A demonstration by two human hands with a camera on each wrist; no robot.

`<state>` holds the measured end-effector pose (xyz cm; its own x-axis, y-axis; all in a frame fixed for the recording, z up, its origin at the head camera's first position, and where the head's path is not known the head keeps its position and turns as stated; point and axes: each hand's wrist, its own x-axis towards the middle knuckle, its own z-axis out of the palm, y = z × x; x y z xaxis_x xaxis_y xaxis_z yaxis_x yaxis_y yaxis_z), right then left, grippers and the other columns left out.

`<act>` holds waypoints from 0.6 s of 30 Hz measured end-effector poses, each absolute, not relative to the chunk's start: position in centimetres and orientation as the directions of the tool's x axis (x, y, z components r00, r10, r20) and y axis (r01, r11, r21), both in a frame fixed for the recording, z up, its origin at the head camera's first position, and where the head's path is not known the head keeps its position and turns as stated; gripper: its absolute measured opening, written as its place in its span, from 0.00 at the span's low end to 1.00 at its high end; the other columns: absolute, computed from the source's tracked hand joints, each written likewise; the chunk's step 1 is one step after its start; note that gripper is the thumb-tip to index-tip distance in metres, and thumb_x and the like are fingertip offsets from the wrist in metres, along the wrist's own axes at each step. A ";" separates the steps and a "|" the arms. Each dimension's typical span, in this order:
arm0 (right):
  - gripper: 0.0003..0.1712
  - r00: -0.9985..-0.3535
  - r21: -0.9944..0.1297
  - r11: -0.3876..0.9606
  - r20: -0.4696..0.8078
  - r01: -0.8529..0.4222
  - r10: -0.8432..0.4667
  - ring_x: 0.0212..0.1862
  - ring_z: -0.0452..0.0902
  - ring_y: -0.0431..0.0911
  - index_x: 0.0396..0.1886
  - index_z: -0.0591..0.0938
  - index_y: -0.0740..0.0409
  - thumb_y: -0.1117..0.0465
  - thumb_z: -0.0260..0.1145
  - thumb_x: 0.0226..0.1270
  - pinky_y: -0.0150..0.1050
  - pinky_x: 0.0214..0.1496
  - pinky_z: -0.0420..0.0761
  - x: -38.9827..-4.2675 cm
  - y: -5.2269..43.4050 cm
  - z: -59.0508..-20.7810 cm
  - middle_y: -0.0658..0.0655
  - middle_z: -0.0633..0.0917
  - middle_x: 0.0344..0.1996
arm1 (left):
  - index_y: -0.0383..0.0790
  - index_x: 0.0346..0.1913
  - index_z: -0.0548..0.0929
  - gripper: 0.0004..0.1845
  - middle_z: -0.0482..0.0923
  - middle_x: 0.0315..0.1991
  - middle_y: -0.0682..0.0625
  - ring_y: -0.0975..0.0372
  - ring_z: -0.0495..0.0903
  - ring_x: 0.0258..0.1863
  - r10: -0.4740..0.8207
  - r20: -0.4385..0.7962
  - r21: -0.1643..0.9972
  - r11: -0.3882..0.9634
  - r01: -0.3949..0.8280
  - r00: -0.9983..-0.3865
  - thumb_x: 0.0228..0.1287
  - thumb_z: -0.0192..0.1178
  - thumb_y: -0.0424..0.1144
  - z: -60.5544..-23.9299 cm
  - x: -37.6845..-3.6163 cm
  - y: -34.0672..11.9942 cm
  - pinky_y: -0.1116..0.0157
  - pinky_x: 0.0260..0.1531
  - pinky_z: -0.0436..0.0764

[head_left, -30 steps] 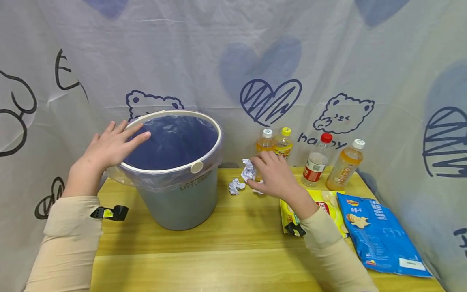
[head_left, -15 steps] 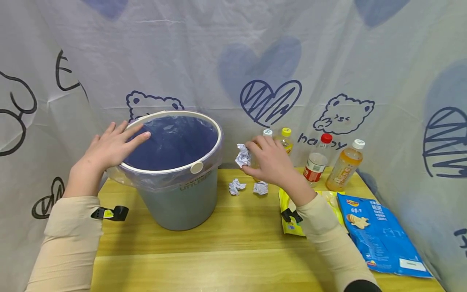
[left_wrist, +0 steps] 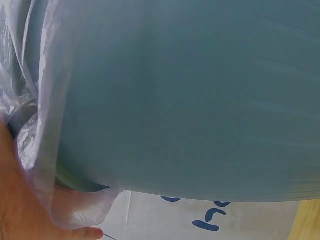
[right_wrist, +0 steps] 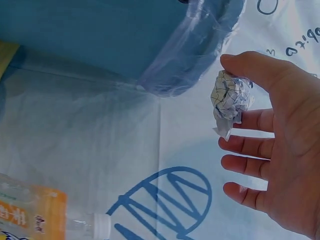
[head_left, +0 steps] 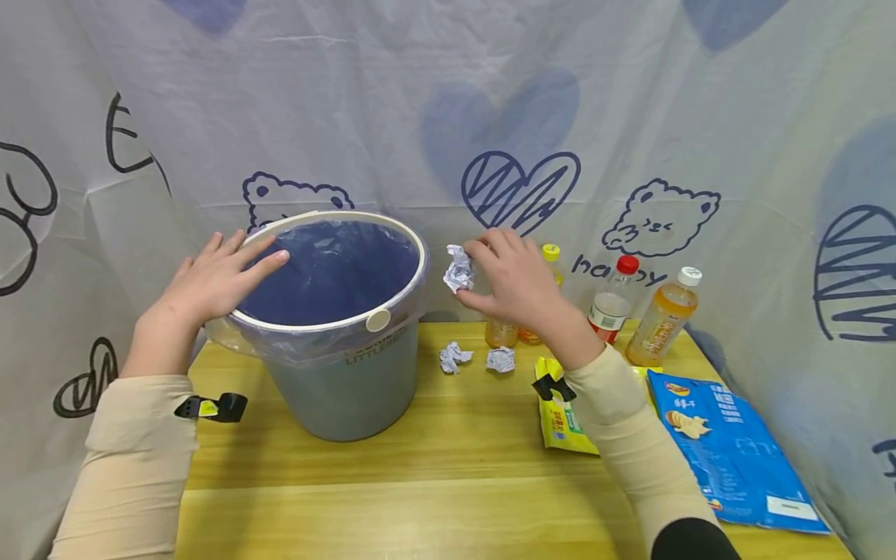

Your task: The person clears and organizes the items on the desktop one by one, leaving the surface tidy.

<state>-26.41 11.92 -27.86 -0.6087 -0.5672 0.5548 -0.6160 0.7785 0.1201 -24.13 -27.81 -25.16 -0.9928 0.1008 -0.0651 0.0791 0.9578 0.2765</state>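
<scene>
One wooden bench (head_left: 364, 498) lies below both hands, and on it the grey bin (head_left: 343, 389) stands under the left hand (head_left: 210, 284). That hand has not moved over the last second: fingers nearly straight, resting on the near-left rim, gripping nothing that shows.

To the right of the right forearm lies the blue packet (head_left: 742, 451); the yellow packet (head_left: 560, 420) is partly under that arm. The red-capped bottle (head_left: 610, 303) and the orange-drink bottle (head_left: 658, 327) stand right of the right hand (head_left: 514, 280), with two more partly hidden behind it.

The change is in the smallest things. The right hand — thumb and fingers part-curled, pinching one paper ball (head_left: 458, 268) — has risen from low over the bench and come closer to the bin, uncovering the right-hand ball (head_left: 500, 359). The left-hand ball (head_left: 455, 357) lies beside it, both below the hand. So one ball is lifted, just outside the rim; two remain down.
</scene>
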 end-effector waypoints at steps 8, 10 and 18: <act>0.35 -0.602 0.110 0.779 0.571 -0.618 -0.558 0.54 0.72 0.54 0.59 0.77 0.55 0.38 0.67 0.57 0.49 0.48 0.76 -26.7 11.2 -26.2 0.57 0.77 0.52 | 0.52 0.79 0.40 0.46 0.27 0.77 0.33 0.35 0.23 0.74 0.102 -0.063 0.279 0.957 0.081 -0.993 0.66 0.24 0.75 -25.1 -24.1 -27.8 0.27 0.64 0.29; 0.36 -0.595 0.106 0.777 0.582 -0.620 -0.554 0.53 0.72 0.54 0.59 0.77 0.55 0.38 0.68 0.57 0.49 0.47 0.76 -26.8 11.1 -25.8 0.57 0.77 0.52 | 0.52 0.79 0.40 0.45 0.27 0.77 0.33 0.35 0.23 0.74 0.104 -0.062 0.280 0.956 0.082 -0.993 0.66 0.24 0.75 -25.2 -24.1 -27.8 0.27 0.64 0.29; 0.35 -0.592 0.096 0.776 0.590 -0.623 -0.548 0.51 0.72 0.53 0.58 0.77 0.54 0.37 0.66 0.59 0.48 0.48 0.76 -27.3 10.3 -24.7 0.56 0.77 0.49 | 0.53 0.79 0.40 0.45 0.28 0.78 0.33 0.35 0.23 0.74 0.103 -0.060 0.283 0.956 0.082 -0.993 0.66 0.24 0.75 -25.2 -24.1 -27.8 0.27 0.64 0.29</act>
